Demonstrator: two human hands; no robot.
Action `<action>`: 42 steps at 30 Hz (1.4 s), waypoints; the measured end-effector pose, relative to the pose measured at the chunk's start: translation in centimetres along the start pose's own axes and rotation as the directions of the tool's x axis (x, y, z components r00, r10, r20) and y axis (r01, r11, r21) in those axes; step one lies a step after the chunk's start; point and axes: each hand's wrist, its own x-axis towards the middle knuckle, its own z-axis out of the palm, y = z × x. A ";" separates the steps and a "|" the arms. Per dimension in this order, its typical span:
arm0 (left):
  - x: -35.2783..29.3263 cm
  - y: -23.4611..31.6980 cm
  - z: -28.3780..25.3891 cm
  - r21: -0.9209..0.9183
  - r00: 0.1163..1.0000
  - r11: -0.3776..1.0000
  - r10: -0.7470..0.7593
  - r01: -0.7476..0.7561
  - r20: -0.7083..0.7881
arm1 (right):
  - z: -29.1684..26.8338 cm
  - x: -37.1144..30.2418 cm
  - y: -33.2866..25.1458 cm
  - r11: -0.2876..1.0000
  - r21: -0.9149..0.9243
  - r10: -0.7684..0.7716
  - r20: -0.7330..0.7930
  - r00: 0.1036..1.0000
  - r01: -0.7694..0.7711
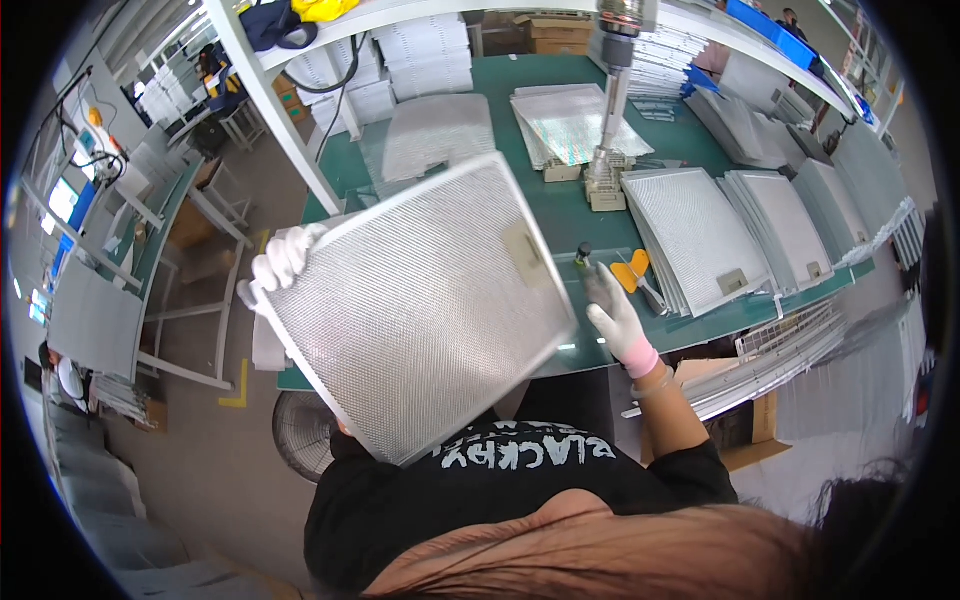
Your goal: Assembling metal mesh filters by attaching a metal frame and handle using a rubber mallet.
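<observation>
My left hand (283,258), in a white glove, grips the left corner of a large silver metal mesh filter panel (420,310). The panel is tilted in front of my body, over the near table edge, with a small metal latch plate (522,252) near its right side. My right hand (618,322), gloved in white with a pink cuff, is just right of the panel and apart from it. Its fingers close around a small dark-ended tool (584,255), whose kind I cannot make out. Beside that hand lies an orange-handled scraper-like tool (632,272).
A power driver (618,60) hangs above a metal fixture (605,190) on the green table (500,80). Stacked mesh panels (700,235) stand at the right, with more panels (440,135) farther back. A shelf post (285,120) rises at left. A floor fan (303,435) stands below.
</observation>
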 end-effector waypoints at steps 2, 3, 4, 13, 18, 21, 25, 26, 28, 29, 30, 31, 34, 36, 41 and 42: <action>-1.7 -0.5 -1.1 -0.207 0.993 0.973 -0.113 0.105 -0.029 | 1.0 0.7 -2.2 0.977 0.189 0.070 0.152 0.986 -0.098; -2.6 -1.6 -1.6 -0.228 0.991 0.967 -0.127 0.116 -0.032 | 1.4 0.6 -3.0 0.965 0.234 0.080 0.153 0.985 -0.115; -3.6 -2.6 -2.1 -0.273 0.976 0.949 -0.192 0.158 -0.101 | 1.3 0.3 -3.7 0.978 0.123 0.156 0.121 0.980 -0.171; -7.2 -3.6 -2.4 -0.345 0.498 0.798 -0.585 0.494 -0.640 | -2.5 -2.9 -3.9 0.952 0.058 0.303 -0.041 0.952 -0.300; -9.0 -3.4 -0.7 -0.276 0.592 0.774 -0.620 0.570 -0.516 | -2.0 -2.8 -5.8 0.921 -0.148 0.335 -0.167 0.927 -0.360; -9.9 -2.6 1.8 -0.175 0.629 0.775 -0.604 0.607 -0.490 | -1.5 -2.7 -6.3 0.829 -0.494 0.129 -0.289 0.948 -0.264; -10.9 -1.0 3.4 -0.097 0.710 0.827 -0.529 0.554 -0.464 | -1.5 -3.0 -4.9 0.771 -0.628 -0.062 -0.239 0.969 -0.105; -11.3 -0.4 3.1 -0.103 0.704 0.827 -0.528 0.552 -0.475 | -1.2 -3.3 -4.8 0.741 -0.659 -0.038 -0.238 0.970 -0.132; -12.2 0.5 2.5 -0.094 0.696 0.836 -0.507 0.541 -0.508 | -0.2 -3.5 -5.5 0.719 -0.664 0.036 -0.257 0.966 -0.204; -12.6 0.9 2.2 -0.085 0.688 0.844 -0.486 0.530 -0.539 | 0.1 -3.5 -5.4 0.719 -0.663 0.038 -0.258 0.965 -0.206; -13.2 1.5 1.7 -0.085 0.688 0.843 -0.487 0.531 -0.538 | 0.4 -3.7 -5.3 0.743 -0.647 0.012 -0.246 0.969 -0.173; -13.7 2.1 1.1 -0.089 0.676 0.845 -0.480 0.527 -0.558 | 0.6 -3.7 -5.3 0.765 -0.628 -0.014 -0.236 0.972 -0.141; -14.7 4.0 0.5 -0.063 0.635 0.830 -0.471 0.555 -0.613 | 0.9 -3.6 -6.6 0.796 -0.594 0.009 -0.180 0.984 -0.116; -15.4 5.3 0.4 -0.066 0.616 0.817 -0.482 0.573 -0.623 | 1.0 -3.3 -7.8 0.798 -0.589 0.062 -0.126 0.990 -0.125; -15.7 6.6 1.9 -0.108 0.616 0.842 -0.468 0.528 -0.634 | 1.2 -3.8 -8.0 0.650 -0.662 0.343 -0.184 0.921 -0.374; -15.7 6.8 2.1 -0.100 0.629 0.836 -0.479 0.540 -0.612 | 1.3 -3.9 -7.2 0.679 -0.609 0.362 -0.207 0.909 -0.409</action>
